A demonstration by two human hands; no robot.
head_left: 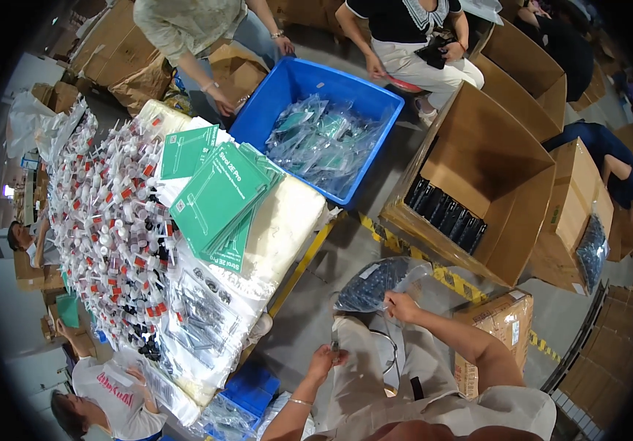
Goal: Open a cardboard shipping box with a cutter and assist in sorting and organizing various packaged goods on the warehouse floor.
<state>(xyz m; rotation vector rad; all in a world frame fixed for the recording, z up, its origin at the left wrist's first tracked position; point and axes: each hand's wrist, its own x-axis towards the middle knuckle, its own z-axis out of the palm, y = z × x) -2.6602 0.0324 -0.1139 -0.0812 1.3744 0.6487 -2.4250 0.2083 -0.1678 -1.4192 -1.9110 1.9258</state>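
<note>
My right hand [402,303] grips the edge of a clear plastic bag [372,282] filled with small dark pieces, held over my lap above the grey floor. My left hand [325,360] is lower and to the left, closed around a small thin object [335,340] that sticks up from the fist; I cannot tell what it is. The two hands are apart, with my light trousers [375,382] below them.
Left is a table with a stack of green cards [218,198], several small pump bottles [107,220] and clear packets [202,301]. A blue bin [287,84] of plastic packets, open cardboard boxes [507,184] and a small sealed box [504,320] surround me. Other people sit around.
</note>
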